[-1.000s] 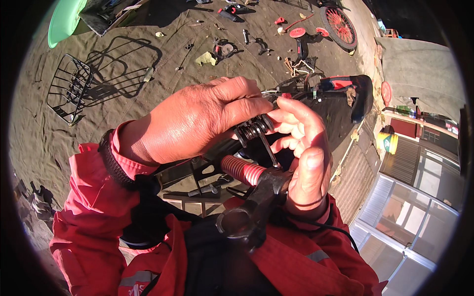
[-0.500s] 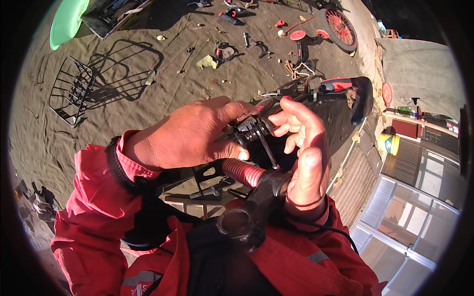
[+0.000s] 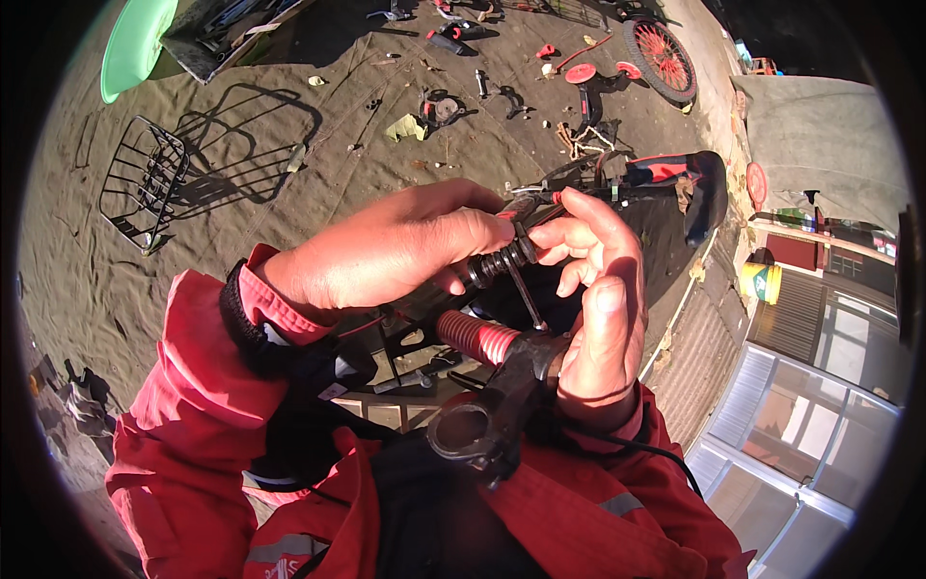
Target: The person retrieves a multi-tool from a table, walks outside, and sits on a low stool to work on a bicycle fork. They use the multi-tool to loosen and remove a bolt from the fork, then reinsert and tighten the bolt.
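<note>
My left hand point(image 3: 376, 251) pinches the upper end of a black ribbed, spring-like part point(image 3: 500, 263), its thumb and forefinger closed there. On the other side, my right hand point(image 3: 606, 318) has its fingers curled in against the same part, thumb raised apart from them. A thin metal rod point(image 3: 526, 297) slants down from the ribbed part. Below sits a red coil spring point(image 3: 476, 338), joined to a dark metal bracket point(image 3: 511, 386) that ends in a round open ring. The right palm's heel lies beside this bracket. My fingers hide part of the grip.
A black wire basket point(image 3: 145, 183) lies on the cloth at left. A green basin point(image 3: 135, 48), scattered bike parts point(image 3: 442, 108) and a red-spoked wheel point(image 3: 662, 60) lie farther off. A black-and-red saddle-like piece point(image 3: 709, 193) is at right, with a yellow bucket point(image 3: 761, 282) beyond.
My left hand's thumb and forefinger have shifted up along the ribbed part, uncovering more of its coils. The right hand has hardly moved.
</note>
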The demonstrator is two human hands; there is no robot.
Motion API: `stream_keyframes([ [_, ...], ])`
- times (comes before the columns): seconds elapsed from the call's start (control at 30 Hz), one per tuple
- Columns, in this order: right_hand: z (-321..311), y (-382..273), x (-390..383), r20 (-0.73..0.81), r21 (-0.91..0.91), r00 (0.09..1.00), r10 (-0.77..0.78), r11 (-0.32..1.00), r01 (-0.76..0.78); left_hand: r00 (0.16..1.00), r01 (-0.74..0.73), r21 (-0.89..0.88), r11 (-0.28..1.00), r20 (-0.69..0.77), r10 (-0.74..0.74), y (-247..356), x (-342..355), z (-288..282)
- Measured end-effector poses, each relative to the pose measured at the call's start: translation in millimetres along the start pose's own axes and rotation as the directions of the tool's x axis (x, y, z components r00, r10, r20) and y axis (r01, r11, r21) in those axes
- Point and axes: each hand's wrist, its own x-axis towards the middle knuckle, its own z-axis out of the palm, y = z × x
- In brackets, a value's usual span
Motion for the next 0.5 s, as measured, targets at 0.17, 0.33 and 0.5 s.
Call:
stream_keyframes([
  [0.17,5,0,-2,-0.09,0.019,0.996,-0.006,1.0,0.007,0.972,-0.137,-0.093,0.986,-0.205,0.116,-7,23,31],
  [0.33,14,4,-1,-0.24,-0.026,0.962,-0.131,0.991,0.129,0.96,-0.274,-0.236,0.932,-0.131,0.248,-8,22,30],
  [0.5,13,11,-2,-0.353,-0.151,0.901,-0.252,0.966,0.211,0.968,-0.236,-0.372,0.898,-0.012,0.25,-1,21,25],
])
